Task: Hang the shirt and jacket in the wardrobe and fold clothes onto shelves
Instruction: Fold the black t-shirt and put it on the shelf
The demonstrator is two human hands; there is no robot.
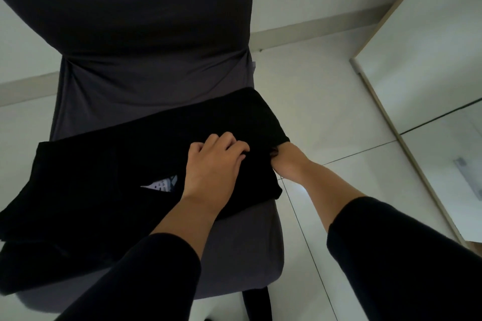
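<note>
A: Okay, quick pass. Your left hand sits on top of the black garment, palm down, fingers curled and pressing or pinching into the cloth near its right end.

B: And your right hand?

A: Its fingers go under or into the right edge of the same garment, hidden by the fabric. You can't tell whether they are closed on it or just tucked in. Only the back of the hand and the wrist show.

B: Where's the garment?

A: It lies folded across the seat of the chair, which has a dark grey fitted cover. The left end of the garment overhangs the seat edge; the right end reaches the seat's right side, where your hands are.

B: Anything inside or under it?

A: A small patch of white patterned cloth peeks from a gap in the black layers, just left of your left wrist. Too little shows to say what it is.

B: Surroundings?

A: White tiled floor under the chair, a pale baseboard along the wall behind. A mirrored panel with a light wood frame stands at the right, apart from the chair. Both your sleeves are dark.
</note>
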